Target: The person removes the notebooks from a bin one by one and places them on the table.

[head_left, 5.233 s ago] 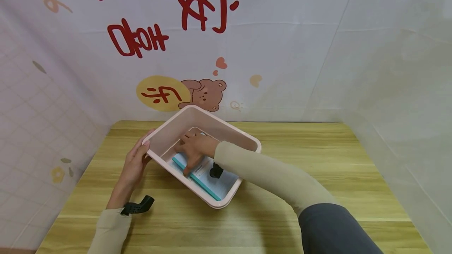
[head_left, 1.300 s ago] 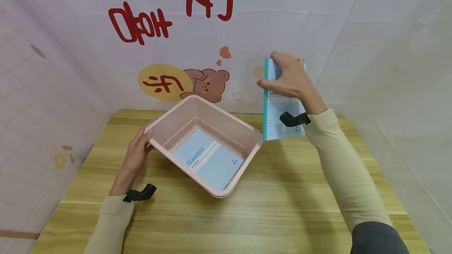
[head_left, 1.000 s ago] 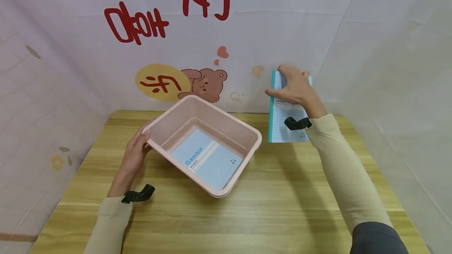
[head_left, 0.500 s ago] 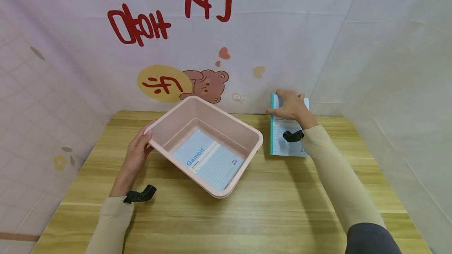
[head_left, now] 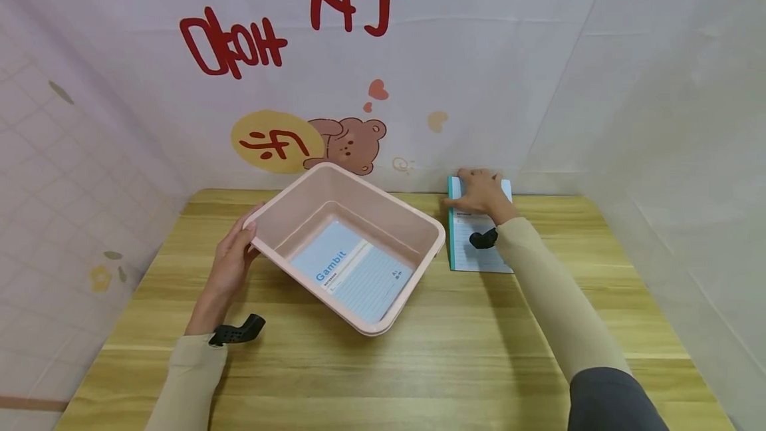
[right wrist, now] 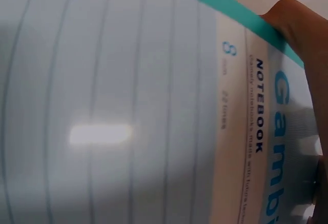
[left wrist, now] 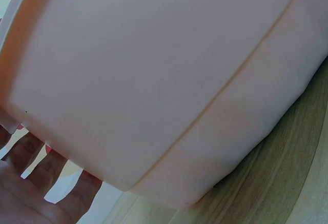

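Note:
A pink plastic bin (head_left: 383, 213) sits at an angle on the table, its left corner gripped by my left hand (head_left: 229, 263). In the left wrist view, fingers (left wrist: 46, 175) reach along the edge of the bin's outer wall (left wrist: 133, 80). One pale blue "Gambit" notebook (head_left: 359, 275) lies flat on the bin's floor. To the right of the bin, my right hand (head_left: 483, 194) holds another such notebook (head_left: 469, 259) with a teal spine, low at the table's back. The right wrist view has the thumb over the spine of this notebook (right wrist: 128, 80).
The wood-grain table (head_left: 383, 384) ends at a white printed curtain (head_left: 491, 72) behind, with more curtain on both sides. The bin's right corner comes close to the held notebook's spine. A black camera mount (head_left: 238, 331) sticks out from the left wrist.
My right hand has taken a notebook out of the bin, raised it on the right, then lowered it toward the table's back. The left hand has kept its hold on the bin.

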The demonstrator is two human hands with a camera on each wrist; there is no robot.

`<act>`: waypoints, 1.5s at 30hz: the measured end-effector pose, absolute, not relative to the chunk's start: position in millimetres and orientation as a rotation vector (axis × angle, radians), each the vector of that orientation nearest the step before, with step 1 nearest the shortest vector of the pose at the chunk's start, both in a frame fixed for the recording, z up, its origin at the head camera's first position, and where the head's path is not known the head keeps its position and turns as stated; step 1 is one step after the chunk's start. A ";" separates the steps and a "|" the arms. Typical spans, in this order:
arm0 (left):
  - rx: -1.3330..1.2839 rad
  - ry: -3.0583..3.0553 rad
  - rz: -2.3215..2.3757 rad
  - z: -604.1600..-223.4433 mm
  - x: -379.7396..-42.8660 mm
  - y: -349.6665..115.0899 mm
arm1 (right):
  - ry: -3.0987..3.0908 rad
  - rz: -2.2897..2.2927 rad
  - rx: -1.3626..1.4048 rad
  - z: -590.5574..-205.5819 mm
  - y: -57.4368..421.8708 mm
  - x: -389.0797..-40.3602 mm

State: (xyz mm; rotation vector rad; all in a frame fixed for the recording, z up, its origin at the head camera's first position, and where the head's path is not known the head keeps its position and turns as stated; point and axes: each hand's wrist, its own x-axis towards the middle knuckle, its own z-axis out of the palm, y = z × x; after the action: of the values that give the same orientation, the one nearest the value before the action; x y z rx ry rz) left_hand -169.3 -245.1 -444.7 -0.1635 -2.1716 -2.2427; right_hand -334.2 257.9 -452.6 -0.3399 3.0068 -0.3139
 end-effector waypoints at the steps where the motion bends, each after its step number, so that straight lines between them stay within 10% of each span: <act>1: -0.162 -2.174 -2.242 -444.8 -169.2 -245.5 | 3.005 -0.298 -0.337 -455.0 257.5 -334.7; 45: -0.168 -2.206 -2.210 -445.0 -168.8 -247.4 | 2.915 -0.536 -0.425 -452.3 258.1 -306.2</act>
State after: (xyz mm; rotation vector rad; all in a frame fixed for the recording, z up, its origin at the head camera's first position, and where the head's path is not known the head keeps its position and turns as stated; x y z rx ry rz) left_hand -168.8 -247.4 -445.0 -0.1678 -2.2063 -2.2101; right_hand -306.2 258.1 -452.3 -0.4248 2.9148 -0.5363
